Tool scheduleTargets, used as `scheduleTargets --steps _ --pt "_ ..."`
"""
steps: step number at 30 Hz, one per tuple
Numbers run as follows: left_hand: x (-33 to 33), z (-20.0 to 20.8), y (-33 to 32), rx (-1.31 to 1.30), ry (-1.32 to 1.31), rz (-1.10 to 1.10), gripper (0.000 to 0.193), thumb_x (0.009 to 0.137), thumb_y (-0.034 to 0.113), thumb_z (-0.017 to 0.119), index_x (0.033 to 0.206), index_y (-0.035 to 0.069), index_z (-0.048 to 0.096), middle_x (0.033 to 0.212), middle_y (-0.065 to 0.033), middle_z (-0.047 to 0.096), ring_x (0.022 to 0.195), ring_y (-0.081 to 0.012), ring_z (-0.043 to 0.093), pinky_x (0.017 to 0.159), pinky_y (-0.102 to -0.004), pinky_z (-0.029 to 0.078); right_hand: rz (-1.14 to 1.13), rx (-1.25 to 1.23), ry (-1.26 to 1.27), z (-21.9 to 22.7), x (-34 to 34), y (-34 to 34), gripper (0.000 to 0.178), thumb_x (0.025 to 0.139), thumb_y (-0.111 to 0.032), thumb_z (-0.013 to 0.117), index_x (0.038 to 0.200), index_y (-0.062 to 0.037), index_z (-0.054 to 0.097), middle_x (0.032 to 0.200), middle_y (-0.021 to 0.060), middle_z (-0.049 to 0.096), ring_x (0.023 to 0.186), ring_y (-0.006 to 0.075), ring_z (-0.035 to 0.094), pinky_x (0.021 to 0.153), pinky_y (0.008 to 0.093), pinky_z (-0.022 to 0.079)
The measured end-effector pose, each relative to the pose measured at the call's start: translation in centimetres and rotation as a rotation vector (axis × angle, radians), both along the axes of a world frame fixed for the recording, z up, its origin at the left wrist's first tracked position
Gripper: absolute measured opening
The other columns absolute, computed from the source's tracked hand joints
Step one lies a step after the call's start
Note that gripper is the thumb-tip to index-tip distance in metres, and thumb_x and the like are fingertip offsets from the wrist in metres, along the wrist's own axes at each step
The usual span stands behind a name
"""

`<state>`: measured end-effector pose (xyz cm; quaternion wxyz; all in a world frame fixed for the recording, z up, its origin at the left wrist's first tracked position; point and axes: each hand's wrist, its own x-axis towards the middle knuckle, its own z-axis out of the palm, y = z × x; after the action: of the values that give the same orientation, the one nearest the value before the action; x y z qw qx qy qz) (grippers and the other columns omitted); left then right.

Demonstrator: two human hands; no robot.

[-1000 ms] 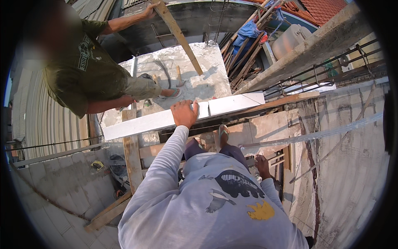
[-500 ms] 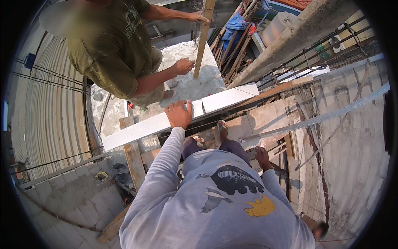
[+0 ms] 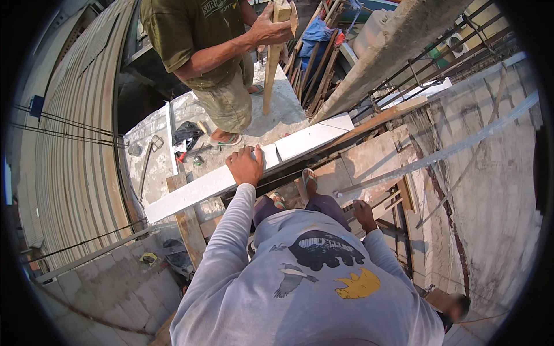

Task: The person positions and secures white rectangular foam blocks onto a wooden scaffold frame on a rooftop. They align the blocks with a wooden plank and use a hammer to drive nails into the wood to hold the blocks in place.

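Note:
A row of long white blocks (image 3: 190,197) runs across in front of me, with a narrow crack between two pieces. My left hand (image 3: 245,166) lies over the top of one block near that crack, fingers bent over its far edge and thumb apart. Low beside my right thigh hangs my right hand (image 3: 364,216), its fingers curled; nothing shows in it. Across the blocks, a co-worker (image 3: 199,52) in a dark green shirt stands on a grey slab, with a hand (image 3: 271,27) around the top of an upright wooden board (image 3: 271,81).
A concrete beam (image 3: 381,60) slants up at right above steel rebar (image 3: 427,69). A pale pole (image 3: 450,155) crosses the right side. Scrap timber and a blue tarp (image 3: 314,34) lie behind. A black bag (image 3: 187,132) and a corrugated metal sheet (image 3: 75,144) are at left.
The co-worker has moved right and raised a hand to the board's top, uncovering the black bag on the slab. Both my hands stay in about the same places.

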<state>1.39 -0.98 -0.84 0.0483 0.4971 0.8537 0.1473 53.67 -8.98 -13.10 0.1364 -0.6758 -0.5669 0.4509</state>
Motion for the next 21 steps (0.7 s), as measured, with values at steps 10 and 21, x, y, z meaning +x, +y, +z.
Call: scheduleTargets --steps 10,21 --pt "-0.2 -0.3 -0.1 0.000 0.016 -0.008 0.044 0.102 0.045 0.053 0.106 0.009 0.078 0.108 -0.0105 0.076 0.107 -0.0308 0.066 0.106 -0.0475 0.038 -0.167 -0.121 0.028 3.0 -2.8 0.0 0.038 0.103 -0.034 0.060 0.116 0.0004 0.070 0.095 0.0101 0.067 0.081 0.0214 0.067 0.069 0.0341 0.053" --pt "-0.1 0.5 0.1 -0.037 -0.010 -0.003 0.043 0.102 0.046 0.054 0.106 0.010 0.079 0.110 -0.0099 0.076 0.107 -0.0306 0.066 0.106 -0.0471 0.038 -0.214 -0.177 0.064 2.5 -2.4 -0.6 0.046 0.104 -0.039 0.061 0.128 -0.0011 0.066 0.099 0.0058 0.066 0.079 0.0177 0.067 0.066 0.0307 0.054"
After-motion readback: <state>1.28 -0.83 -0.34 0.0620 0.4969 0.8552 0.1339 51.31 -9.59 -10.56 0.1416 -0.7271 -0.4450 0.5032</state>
